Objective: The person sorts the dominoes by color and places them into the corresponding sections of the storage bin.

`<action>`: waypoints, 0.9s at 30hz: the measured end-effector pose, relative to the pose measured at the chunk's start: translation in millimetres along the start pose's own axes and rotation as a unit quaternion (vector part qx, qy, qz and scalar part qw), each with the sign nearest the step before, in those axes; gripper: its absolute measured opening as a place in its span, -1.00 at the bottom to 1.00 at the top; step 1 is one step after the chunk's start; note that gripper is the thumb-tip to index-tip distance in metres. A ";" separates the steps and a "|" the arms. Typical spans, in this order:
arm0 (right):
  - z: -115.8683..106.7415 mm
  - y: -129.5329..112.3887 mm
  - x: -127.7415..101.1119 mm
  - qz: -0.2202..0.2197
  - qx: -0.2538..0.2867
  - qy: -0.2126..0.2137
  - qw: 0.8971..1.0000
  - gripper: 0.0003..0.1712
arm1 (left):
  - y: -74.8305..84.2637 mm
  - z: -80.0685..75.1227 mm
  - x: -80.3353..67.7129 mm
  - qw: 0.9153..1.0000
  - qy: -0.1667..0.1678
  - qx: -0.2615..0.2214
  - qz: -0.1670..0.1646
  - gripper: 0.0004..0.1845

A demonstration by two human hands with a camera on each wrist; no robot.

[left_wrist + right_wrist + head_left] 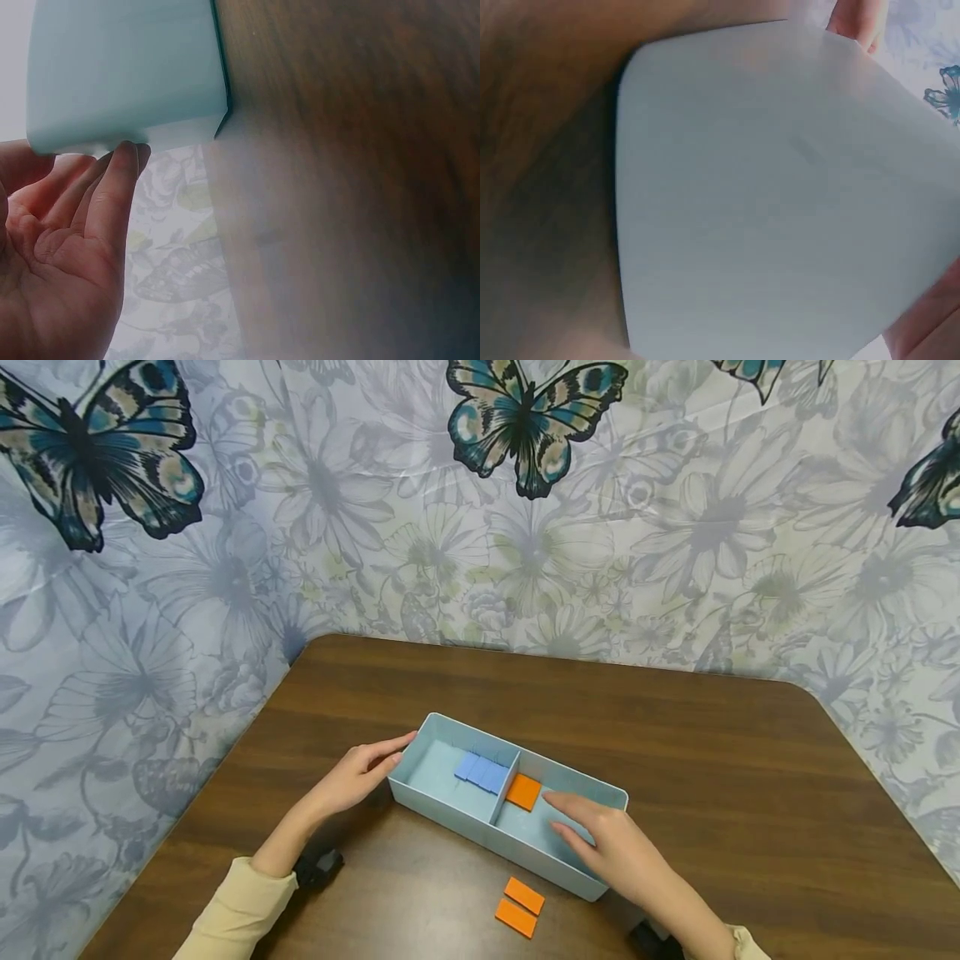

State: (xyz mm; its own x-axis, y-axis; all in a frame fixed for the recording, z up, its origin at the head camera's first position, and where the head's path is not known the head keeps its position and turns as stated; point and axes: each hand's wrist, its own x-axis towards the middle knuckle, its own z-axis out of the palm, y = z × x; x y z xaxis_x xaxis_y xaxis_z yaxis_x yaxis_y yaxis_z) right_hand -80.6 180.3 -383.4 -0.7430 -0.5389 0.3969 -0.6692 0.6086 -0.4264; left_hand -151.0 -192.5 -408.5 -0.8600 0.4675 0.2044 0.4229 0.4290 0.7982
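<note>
A light blue two-compartment box (450, 810) lies slantwise on the table. At its left end, my left hand (358, 774) rests its fairly straight fingers against the outside of the end wall; the left wrist view shows the fingertips (124, 154) touching that wall. Over the right compartment is my right hand (611, 839), thumb and forefinger apart with nothing between them. An orange tile (523, 792) lies just left of its forefinger, beside the divider (505, 789). Several blue tiles (482, 772) form a row in the left compartment.
Two orange tiles (519, 907) lie side by side on the brown wooden table (420, 893), in front of the box. Behind the table hangs a cloth (450, 560) printed with flowers and butterflies. The box's near wall (765, 195) fills most of the right wrist view.
</note>
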 end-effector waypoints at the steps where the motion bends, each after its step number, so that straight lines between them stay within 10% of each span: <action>1: 0.1 -0.3 -1.4 -0.006 0.006 -0.004 1.000 -0.53 | -0.6 0.8 0.3 1.000 -0.002 -0.002 -0.001 -0.57; 18: 8.3 -19.9 -17.2 -0.211 0.071 -0.065 0.973 -0.59 | -2.6 0.4 8.0 1.000 -0.016 -0.010 -0.009 -0.56; 27: 23.8 -28.4 -26.7 -0.216 -0.026 -0.192 0.957 -0.29 | -3.7 0.3 6.0 1.000 -0.008 -0.015 -0.015 -0.56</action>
State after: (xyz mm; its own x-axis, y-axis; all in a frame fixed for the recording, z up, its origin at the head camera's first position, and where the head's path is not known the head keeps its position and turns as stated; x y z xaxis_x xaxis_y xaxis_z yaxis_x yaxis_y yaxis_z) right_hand -42.0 163.5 -401.3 -0.3539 -0.9149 0.1943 -0.9207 0.3041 -0.2448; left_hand -157.6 -191.1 -410.4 -0.8677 0.4671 0.1702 0.3873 0.4204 0.8205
